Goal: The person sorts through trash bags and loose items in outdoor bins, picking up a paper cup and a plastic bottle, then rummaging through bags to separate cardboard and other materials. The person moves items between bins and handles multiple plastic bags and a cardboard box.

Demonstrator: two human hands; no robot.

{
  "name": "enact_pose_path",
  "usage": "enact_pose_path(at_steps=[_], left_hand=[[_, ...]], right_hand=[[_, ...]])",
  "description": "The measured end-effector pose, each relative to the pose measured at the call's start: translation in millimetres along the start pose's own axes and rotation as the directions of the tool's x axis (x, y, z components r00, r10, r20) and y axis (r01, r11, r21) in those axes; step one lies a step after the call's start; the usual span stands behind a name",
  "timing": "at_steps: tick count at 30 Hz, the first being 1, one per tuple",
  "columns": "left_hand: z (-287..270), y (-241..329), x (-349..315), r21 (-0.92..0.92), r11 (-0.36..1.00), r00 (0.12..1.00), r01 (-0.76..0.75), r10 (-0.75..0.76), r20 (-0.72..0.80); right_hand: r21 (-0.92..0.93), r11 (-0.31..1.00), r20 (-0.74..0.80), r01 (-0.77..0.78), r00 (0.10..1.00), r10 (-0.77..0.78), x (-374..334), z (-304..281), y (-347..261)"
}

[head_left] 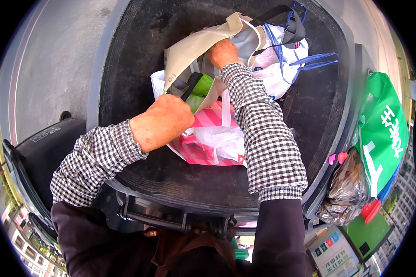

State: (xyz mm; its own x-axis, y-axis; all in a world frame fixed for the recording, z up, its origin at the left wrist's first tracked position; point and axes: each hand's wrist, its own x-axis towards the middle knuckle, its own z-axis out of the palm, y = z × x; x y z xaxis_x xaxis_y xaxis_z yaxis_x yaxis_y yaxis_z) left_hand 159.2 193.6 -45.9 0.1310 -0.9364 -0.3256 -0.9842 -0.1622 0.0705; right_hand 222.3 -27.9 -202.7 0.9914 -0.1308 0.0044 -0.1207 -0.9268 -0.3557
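A beige bag (198, 40) lies with its mouth spread inside a large black bin (134, 60). My left hand (165, 119) is closed at the near edge of this bag, its fingertips turned out of sight. At the bag's far side, my right hand (224, 53) reaches into the mouth, and its fingers are hidden. A bright green item (201, 85) with a black strap shows inside the bag. Just below it sits a pink striped bag (203, 152) with white plastic (224, 141) in it. White bags with blue drawstrings (282, 64) lie to the right.
The bin's rim (99, 78) surrounds both forearms. Outside on the right hang a green bag (381, 124) and a dark, crumpled plastic bag (346, 184). Another black bin (55, 147) stands at the left. A sign board (335, 254) is at the lower right.
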Motion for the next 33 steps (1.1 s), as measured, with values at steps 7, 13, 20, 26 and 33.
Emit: enact_pose_path(at_steps=[7, 13, 20, 26, 33], left_hand=[[-7.5, -5.7, -2.9, 0.023, 0.999, 0.996, 0.042, -0.040, -0.076], [0.5, -3.5, 2.4, -0.020, 0.999, 0.994, 0.043, -0.044, -0.098], [17.4, -18.2, 20.1, -0.061, 0.998, 0.993, 0.032, -0.039, -0.115], [12.9, -36.3, 36.7, -0.160, 0.981, 0.989, 0.111, -0.125, -0.082], [11.5, -44.8, 46.8, -0.483, 0.876, 0.871, 0.006, -0.241, -0.427]], right_hand=[[-0.221, 0.974, 0.008, 0.043, 0.999, -0.042, 7.4, 13.2, 8.4], [-0.012, 0.996, 0.120, -0.085, 0.989, 0.086, -14.4, -30.2, 8.4], [0.280, 0.960, -0.061, 0.012, 0.998, 0.005, -71.6, -126.5, 24.2], [0.671, 0.649, 0.222, -0.359, 0.932, 0.286, -136.5, -203.5, 24.7], [0.810, 0.475, 0.175, -0.343, 0.915, 0.363, -190.9, -232.0, 31.2]])
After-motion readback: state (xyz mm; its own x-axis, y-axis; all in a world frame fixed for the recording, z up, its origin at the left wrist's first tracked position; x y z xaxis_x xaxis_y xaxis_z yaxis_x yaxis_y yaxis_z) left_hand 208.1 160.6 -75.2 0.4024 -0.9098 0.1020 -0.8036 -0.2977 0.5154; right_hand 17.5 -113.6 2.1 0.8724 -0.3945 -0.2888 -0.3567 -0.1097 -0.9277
